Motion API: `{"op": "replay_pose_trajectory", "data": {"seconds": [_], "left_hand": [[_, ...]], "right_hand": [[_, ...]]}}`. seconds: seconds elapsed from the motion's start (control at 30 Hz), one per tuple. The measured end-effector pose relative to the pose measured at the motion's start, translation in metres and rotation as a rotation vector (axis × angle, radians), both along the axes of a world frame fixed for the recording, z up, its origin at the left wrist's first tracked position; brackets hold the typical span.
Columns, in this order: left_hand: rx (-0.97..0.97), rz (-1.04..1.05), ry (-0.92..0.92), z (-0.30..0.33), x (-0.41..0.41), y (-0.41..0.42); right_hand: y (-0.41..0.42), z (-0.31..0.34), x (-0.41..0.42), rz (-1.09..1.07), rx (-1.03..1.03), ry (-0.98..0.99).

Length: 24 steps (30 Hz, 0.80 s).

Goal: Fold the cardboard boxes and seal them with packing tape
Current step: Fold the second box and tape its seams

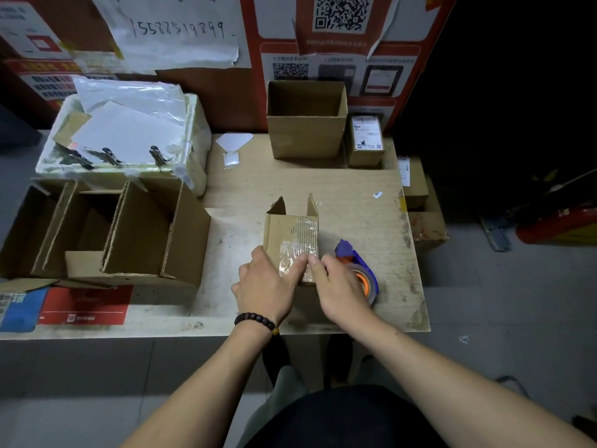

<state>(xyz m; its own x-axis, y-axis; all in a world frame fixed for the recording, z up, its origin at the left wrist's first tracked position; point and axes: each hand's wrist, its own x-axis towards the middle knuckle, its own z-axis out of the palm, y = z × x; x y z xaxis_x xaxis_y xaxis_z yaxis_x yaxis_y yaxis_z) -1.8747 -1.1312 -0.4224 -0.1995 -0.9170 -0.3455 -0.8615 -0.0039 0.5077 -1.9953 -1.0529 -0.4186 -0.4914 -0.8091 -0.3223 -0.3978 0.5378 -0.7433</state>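
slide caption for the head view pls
Both hands press tape onto a small box, dispenser beside it.

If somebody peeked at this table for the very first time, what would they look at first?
Probably the two bare hands, left hand and right hand, pressing shiny clear tape onto the small brown cardboard box at the table's near middle. Just right of it lies the purple and orange tape dispenser. At the far edge stands a taller open brown cardboard box.

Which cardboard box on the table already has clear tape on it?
The small box under both hands, beside the purple tape dispenser. The taller open box at the back shows bare cardboard.
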Motion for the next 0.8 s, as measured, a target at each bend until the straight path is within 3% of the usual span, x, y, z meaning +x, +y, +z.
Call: {"op": "replay_pose_trajectory", "data": {"seconds": [0.17,0.43,0.63,0.8], "left_hand": [[-0.090,-0.042,-0.012,-0.001,0.003,0.000],[0.031,-0.033,-0.163,0.013,-0.009,-0.019],[-0.048,-0.039,-0.191,0.006,-0.012,-0.018],[0.142,-0.093,-0.084,0.014,-0.001,-0.019]], "right_hand": [[-0.011,0.001,-0.018,0.121,0.094,-0.148],[-0.024,0.002,-0.034,0.202,0.156,-0.199],[-0.022,0.007,-0.045,0.299,0.240,-0.317],[-0.014,0.002,-0.043,0.253,0.190,-0.410]]}}
